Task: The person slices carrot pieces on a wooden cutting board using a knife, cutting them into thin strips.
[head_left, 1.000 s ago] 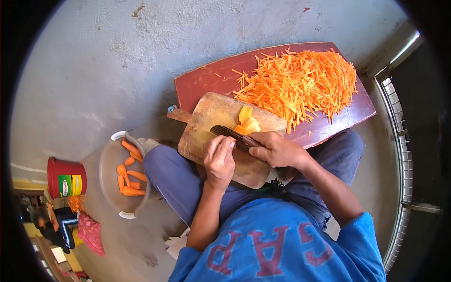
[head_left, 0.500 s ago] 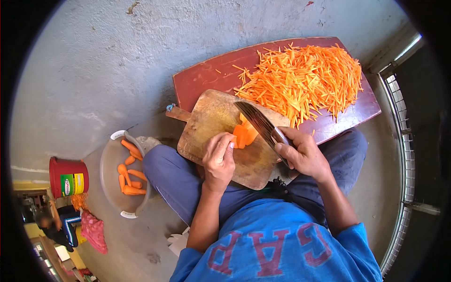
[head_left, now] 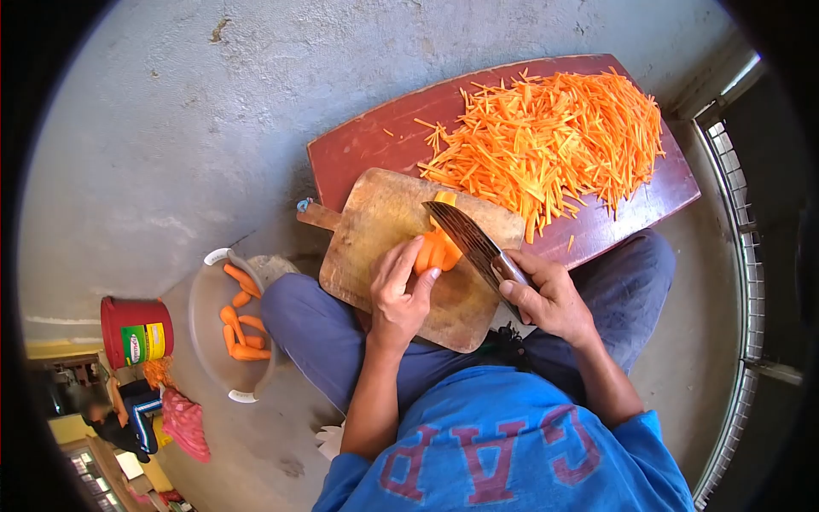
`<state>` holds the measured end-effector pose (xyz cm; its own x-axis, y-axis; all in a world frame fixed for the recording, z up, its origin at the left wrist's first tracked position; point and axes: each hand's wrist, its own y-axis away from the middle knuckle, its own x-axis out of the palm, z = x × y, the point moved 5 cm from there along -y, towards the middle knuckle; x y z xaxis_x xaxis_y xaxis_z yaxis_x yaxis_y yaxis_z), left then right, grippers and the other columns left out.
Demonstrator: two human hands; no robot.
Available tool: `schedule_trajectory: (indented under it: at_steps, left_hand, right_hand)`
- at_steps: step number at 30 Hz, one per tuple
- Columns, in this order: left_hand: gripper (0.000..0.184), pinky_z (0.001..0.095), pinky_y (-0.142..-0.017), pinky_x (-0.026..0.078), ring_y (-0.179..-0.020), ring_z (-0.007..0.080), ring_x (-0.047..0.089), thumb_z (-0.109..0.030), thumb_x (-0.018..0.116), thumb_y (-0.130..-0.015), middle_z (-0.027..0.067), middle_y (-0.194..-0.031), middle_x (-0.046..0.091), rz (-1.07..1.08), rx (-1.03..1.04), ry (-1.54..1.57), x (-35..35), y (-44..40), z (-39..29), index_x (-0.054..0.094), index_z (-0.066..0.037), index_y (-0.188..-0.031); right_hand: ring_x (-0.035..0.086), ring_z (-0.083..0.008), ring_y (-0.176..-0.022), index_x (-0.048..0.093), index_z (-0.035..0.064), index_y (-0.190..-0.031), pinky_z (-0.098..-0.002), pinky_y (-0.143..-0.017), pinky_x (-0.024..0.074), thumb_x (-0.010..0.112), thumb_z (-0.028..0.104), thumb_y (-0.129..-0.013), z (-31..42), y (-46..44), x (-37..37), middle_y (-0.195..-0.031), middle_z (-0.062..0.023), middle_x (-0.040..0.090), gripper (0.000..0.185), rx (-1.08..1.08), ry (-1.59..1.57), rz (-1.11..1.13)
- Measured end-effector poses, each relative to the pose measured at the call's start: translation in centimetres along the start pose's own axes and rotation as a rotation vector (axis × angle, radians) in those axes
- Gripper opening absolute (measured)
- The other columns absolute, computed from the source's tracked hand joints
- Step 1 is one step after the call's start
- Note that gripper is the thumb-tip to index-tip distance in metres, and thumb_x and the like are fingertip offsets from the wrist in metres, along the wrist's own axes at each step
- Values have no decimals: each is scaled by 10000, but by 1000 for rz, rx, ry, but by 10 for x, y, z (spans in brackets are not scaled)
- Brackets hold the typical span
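My right hand (head_left: 548, 296) is closed round the handle of a knife (head_left: 467, 237), its broad dark blade slanting up and left over the wooden cutting board (head_left: 358, 239). Sliced carrot (head_left: 437, 253) sits on the board just left of the blade. The fingers of my left hand (head_left: 401, 288) are closed on the near-left side of these slices, with the thumb at their lower edge. Part of the carrot beyond the blade shows as paler orange pieces. The board rests across my lap, its far edge against a dark red table.
A large heap of carrot sticks (head_left: 554, 141) lies on the red table (head_left: 367, 141). To my left stands a basin (head_left: 201, 328) with several whole carrots. Beyond it are a red bucket (head_left: 115, 333), a pink sack (head_left: 183, 424) and another person (head_left: 128, 418) sitting. A metal grille (head_left: 751, 282) runs along the right.
My left hand has shifted slightly and its thumb has moved out along the carrot slices. The knife blade has come a little lower and closer to the slices. The camera view has shifted slightly.
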<state>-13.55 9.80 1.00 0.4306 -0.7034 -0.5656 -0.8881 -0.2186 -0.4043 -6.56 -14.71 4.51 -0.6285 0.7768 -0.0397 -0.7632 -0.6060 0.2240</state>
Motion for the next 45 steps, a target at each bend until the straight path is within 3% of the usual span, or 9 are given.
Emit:
schedule_trajectory:
  at_steps: [5, 9, 12, 25, 28, 32, 36, 39, 45]
  left_hand:
    - [708, 495, -1104, 580, -1260, 423, 711, -90, 969, -875, 232, -1380, 740, 39, 19, -50, 2, -1, -6, 686, 20, -1514]
    - [775, 512, -1126, 553, -1259, 433, 684, -144, 977, -876, 239, -1382, 717, 86, 7, -81, 5, -8, -7, 642, 28, -1554]
    - [769, 532, -1102, 538, -1218, 442, 676, -151, 951, -899, 241, -1365, 720, 119, 40, -128, 12, -15, -13, 624, 31, -1571]
    - [608, 539, -1020, 554, -1159, 465, 665, -85, 848, -999, 270, -1296, 719, 93, 72, -205, 14, -14, -5, 627, 65, -1545]
    - [574, 531, -1007, 575, -1170, 469, 676, -81, 859, -990, 277, -1293, 709, 76, 40, -272, 5, -7, -3, 660, 66, -1508]
    - [522, 532, -981, 586, -1160, 458, 684, -107, 869, -983, 260, -1240, 690, 42, 8, -275, 4, 0, -3, 696, 59, -1447]
    - [557, 548, -968, 577, -1138, 446, 662, -180, 879, -965, 247, -1203, 657, 91, -36, -367, 8, 0, 0, 690, 50, -1436]
    - [589, 534, -974, 579, -1135, 434, 668, -247, 907, -937, 231, -1212, 662, 123, -55, -435, 6, -7, -6, 714, 39, -1414]
    - [617, 566, -1134, 506, -1339, 435, 608, -313, 932, -880, 207, -1383, 664, 245, 127, -388, 9, -52, -32, 768, -41, -1408]
  right_hand:
    - [520, -41, -578, 639, -62, -1529, -240, -530, 415, 708, 187, -1130, -39, -5, -8, -860, 11, 642, 475, -63, -359, -49]
    - [527, -80, -499, 692, -32, -1307, -238, -457, 413, 712, 253, -1136, -55, -14, -25, -791, -39, 637, 333, -66, -628, -64]
    - [516, -87, -480, 692, -27, -1286, -240, -440, 417, 710, 273, -1141, -59, -18, -30, -785, -48, 633, 334, -54, -682, -88]
    - [501, -69, -469, 688, -40, -1258, -217, -434, 412, 739, 319, -1125, -53, -15, -28, -807, -42, 636, 386, -32, -615, -69]
    - [518, -62, -506, 689, -47, -1285, -222, -463, 417, 744, 308, -1126, -48, -10, -29, -822, -22, 636, 393, -47, -504, -50]
    - [561, -58, -600, 646, -34, -1543, -268, -544, 455, 726, 212, -1130, -25, 6, -37, -839, 3, 665, 487, -9, -161, -37]
    - [644, -100, -733, 676, -48, -1515, -331, -669, 560, 782, 227, -1098, -1, 21, -50, -901, -51, 704, 510, -131, 195, -85]
    - [664, -109, -754, 685, -54, -1497, -343, -697, 582, 787, 223, -1094, 15, 30, -57, -921, -90, 716, 499, -49, 218, -82]
    - [561, -59, -583, 696, -26, -1463, -270, -537, 461, 761, 222, -1112, -19, 15, -59, -814, 21, 631, 436, -16, -29, -140]
